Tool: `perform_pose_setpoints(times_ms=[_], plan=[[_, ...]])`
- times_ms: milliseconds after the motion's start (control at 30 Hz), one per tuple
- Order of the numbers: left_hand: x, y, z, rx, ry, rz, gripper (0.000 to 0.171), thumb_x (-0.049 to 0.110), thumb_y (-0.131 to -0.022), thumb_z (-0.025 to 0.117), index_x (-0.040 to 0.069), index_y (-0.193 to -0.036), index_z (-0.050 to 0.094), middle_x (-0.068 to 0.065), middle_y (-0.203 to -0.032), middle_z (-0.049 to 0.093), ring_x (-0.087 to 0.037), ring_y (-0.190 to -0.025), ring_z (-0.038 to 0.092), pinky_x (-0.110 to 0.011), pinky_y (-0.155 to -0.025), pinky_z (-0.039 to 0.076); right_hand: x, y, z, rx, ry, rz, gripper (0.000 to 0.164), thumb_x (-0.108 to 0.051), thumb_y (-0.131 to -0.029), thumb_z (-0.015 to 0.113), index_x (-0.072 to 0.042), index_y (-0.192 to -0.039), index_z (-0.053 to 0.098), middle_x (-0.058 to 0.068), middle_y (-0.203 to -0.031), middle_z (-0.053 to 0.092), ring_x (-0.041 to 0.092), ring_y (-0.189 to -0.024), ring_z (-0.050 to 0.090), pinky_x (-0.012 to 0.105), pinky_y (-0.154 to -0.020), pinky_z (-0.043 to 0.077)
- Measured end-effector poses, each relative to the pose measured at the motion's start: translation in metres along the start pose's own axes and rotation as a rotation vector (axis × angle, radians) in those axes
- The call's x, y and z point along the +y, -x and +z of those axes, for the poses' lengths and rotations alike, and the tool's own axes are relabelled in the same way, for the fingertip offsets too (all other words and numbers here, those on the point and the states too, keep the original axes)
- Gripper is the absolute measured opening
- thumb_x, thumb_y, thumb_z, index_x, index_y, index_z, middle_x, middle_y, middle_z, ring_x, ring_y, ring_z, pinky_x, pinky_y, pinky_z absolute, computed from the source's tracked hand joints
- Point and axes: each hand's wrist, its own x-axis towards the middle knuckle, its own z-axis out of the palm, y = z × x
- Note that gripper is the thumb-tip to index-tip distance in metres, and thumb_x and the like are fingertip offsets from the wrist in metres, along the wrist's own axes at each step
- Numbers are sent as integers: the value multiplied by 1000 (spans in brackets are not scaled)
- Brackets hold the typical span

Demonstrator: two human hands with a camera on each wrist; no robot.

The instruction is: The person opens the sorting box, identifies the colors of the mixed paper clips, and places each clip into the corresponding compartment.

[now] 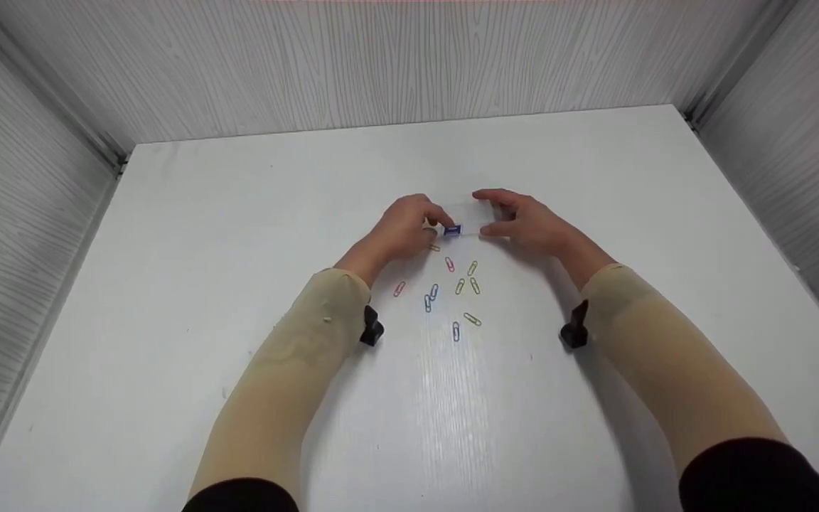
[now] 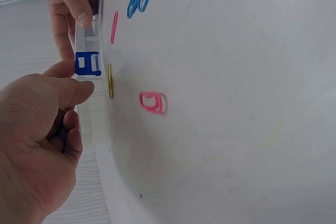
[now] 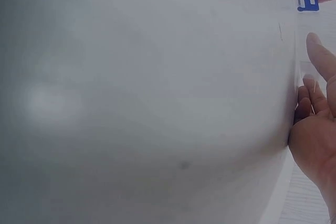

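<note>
A clear plastic box (image 1: 470, 215) with a blue latch (image 2: 88, 63) on its front lies on the white table between my two hands. My left hand (image 1: 402, 226) holds the box's left part, its index finger touching the latch and the thumb close beside it. At the right end, my right hand (image 1: 529, 225) grips the box with thumb in front and fingers behind. Loose paper clips lie in front: a pink clip (image 1: 450, 264), a blue clip (image 1: 428, 304) and a yellow clip (image 1: 472, 319) among several. The box's contents cannot be made out.
The white table (image 1: 168, 320) reaches out on all sides of the hands. Grey wood-grain panels (image 1: 395, 64) stand behind it and at both sides. A pink clip (image 2: 152, 102) lies close to my left hand.
</note>
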Motion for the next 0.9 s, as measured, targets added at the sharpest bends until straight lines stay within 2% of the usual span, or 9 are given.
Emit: perform_pose_setpoints(times_ms=[100, 367, 900], plan=[[1, -1, 0, -1, 18, -8, 32, 3, -101, 65, 21, -122, 82, 1, -113, 64, -19, -106, 54, -34, -100, 44, 0, 1, -2, -1, 0, 3, 65, -30, -98, 79, -36, -157, 52, 2, -171, 34, 25, -159, 26, 49, -127, 20], [4, 1, 0, 23, 36, 27, 34, -2, -100, 63, 17, -119, 83, 0, -113, 64, -19, -108, 53, -34, -101, 43, 3, 3, -4, 10, 11, -2, 64, -29, -98, 79, -37, -156, 52, 2, -170, 35, 21, -157, 27, 45, -126, 21], [5, 2, 1, 14, 63, -12, 29, 2, -101, 66, 18, -118, 84, 0, -117, 59, -19, -111, 52, -33, -105, 43, 3, 3, -1, 2, 42, 3, 64, -31, -99, 78, -38, -156, 51, 1, -169, 37, 22, -155, 32, 48, -126, 23]])
